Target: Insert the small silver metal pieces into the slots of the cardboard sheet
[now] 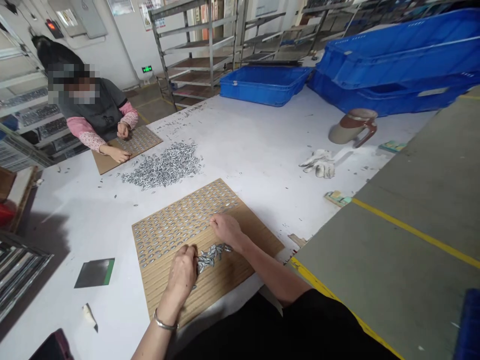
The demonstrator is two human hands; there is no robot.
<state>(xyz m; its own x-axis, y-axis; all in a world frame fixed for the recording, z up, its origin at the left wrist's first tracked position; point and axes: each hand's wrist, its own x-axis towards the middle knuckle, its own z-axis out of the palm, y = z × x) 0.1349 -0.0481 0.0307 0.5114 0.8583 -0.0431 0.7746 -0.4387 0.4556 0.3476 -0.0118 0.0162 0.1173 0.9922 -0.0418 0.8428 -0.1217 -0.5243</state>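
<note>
A brown grooved board (165, 295) lies on the white table in front of me. Rows of small silver, pointed-oval metal pieces (176, 215) cover its far part. A loose little heap of the same metal pieces (210, 256) rests on the nearer part. My left hand (182, 272), with a bracelet at the wrist, is closed at the heap's left side, its fingertips against the pieces. At the near edge of the rows, my right hand (227, 231) is closed in a pinch. Whatever either hand holds is hidden by the fingers.
Across the table a co-worker (95, 110) handles a similar board (107, 159). Between us lies a large pile of metal pieces (165, 165). Right are white gloves (318, 164), a mug (352, 126) and blue crates (393, 60). Left lie a dark flat plate (93, 273) and a small knife-like tool (89, 316).
</note>
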